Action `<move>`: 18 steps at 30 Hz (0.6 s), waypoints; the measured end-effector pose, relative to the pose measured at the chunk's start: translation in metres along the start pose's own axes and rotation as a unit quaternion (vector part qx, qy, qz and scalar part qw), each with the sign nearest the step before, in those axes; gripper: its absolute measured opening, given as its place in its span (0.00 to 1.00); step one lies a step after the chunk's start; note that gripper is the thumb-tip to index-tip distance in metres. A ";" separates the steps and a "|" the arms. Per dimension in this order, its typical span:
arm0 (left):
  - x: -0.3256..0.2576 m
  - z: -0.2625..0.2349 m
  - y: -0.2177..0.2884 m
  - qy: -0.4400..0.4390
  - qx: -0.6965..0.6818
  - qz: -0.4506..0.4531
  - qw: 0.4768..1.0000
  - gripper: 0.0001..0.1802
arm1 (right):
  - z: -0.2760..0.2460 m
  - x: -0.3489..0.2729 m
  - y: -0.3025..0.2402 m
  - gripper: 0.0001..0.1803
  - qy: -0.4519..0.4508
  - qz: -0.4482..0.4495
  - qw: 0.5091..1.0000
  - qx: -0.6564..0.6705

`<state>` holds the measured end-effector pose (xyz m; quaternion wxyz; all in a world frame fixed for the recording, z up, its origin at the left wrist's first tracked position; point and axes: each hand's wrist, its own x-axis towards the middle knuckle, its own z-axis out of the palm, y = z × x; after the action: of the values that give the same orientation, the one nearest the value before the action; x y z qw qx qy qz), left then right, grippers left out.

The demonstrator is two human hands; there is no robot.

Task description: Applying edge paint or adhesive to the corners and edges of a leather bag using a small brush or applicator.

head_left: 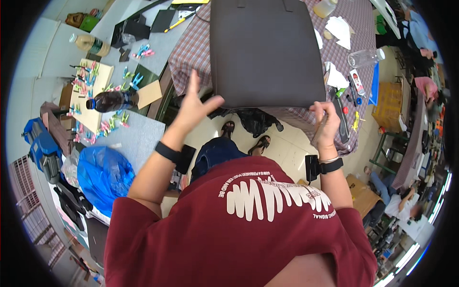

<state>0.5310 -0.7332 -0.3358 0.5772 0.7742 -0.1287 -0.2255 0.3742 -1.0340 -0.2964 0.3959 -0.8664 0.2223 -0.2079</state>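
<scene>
A large dark brown, leather-like bag (267,52) with straps at its far end lies flat on the checked cloth in front of me. My left hand (195,105) is raised beside its near left corner, thumb and fingers spread, with nothing in it. At the near right corner is my right hand (326,119), its fingers curled and pressed together by the bag's edge. Whether they pinch that edge or something small is hidden. Each wrist wears a black strap with a small dark box.
Left, a grey table holds a dark bottle (112,101), a board with many coloured clips (98,79) and a blue plastic bag (105,173). On the checked cloth (189,60), right of the bag, are a clear bottle (366,58), crumpled paper (339,31) and a black-handled cutter (340,117).
</scene>
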 end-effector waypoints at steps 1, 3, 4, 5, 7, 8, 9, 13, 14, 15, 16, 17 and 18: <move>-0.012 0.007 -0.005 -0.029 0.021 -0.018 0.999 0.58 | 0.009 -0.002 -0.012 0.07 -0.040 -0.082 0.996 -0.013; -0.016 0.022 -0.026 -0.012 -0.188 -0.108 0.976 0.57 | 0.036 -0.001 -0.039 0.07 -0.082 -0.242 0.966 -0.025; -0.015 0.025 -0.022 -0.018 -0.233 -0.174 0.957 0.56 | 0.046 -0.003 -0.051 0.08 -0.130 -0.269 0.953 -0.058; -0.012 0.027 -0.016 -0.023 -0.277 -0.235 0.931 0.55 | 0.057 -0.004 -0.057 0.10 -0.163 -0.309 0.933 -0.090; -0.007 0.038 -0.020 -0.034 -0.263 -0.247 0.932 0.52 | 0.078 -0.012 -0.066 0.18 -0.186 -0.357 0.904 -0.142; -0.006 0.044 -0.016 -0.030 -0.258 -0.235 0.937 0.52 | 0.089 -0.017 -0.074 0.21 -0.203 -0.370 0.897 -0.132; -0.006 0.046 -0.015 -0.026 -0.253 -0.223 0.941 0.52 | 0.098 -0.022 -0.080 0.23 -0.221 -0.382 0.889 -0.121; -0.005 0.046 -0.018 -0.029 -0.250 -0.211 0.945 0.46 | 0.095 -0.018 -0.059 0.25 -0.209 -0.368 0.883 -0.204; -0.004 0.047 -0.019 -0.023 -0.254 -0.209 0.944 0.46 | 0.080 -0.008 -0.045 0.25 -0.155 -0.310 0.909 -0.232; -0.004 0.048 -0.018 -0.018 -0.244 -0.215 0.945 0.47 | 0.069 -0.003 -0.038 0.25 -0.098 -0.246 0.929 -0.260; -0.002 0.050 -0.018 -0.016 -0.233 -0.219 0.947 0.47 | 0.067 -0.003 -0.040 0.25 -0.097 -0.247 0.928 -0.262; -0.003 0.050 -0.017 -0.018 -0.234 -0.217 0.948 0.47 | 0.063 -0.002 -0.044 0.25 -0.100 -0.262 0.926 -0.253; -0.003 0.051 -0.015 -0.010 -0.229 -0.214 0.949 0.47 | 0.057 -0.002 -0.049 0.25 -0.102 -0.276 0.924 -0.244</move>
<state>0.5021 -0.7698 -0.3611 0.6757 0.6282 0.0898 -0.3751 0.4135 -0.9703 -0.2930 0.1193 -0.9798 -0.0228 -0.1588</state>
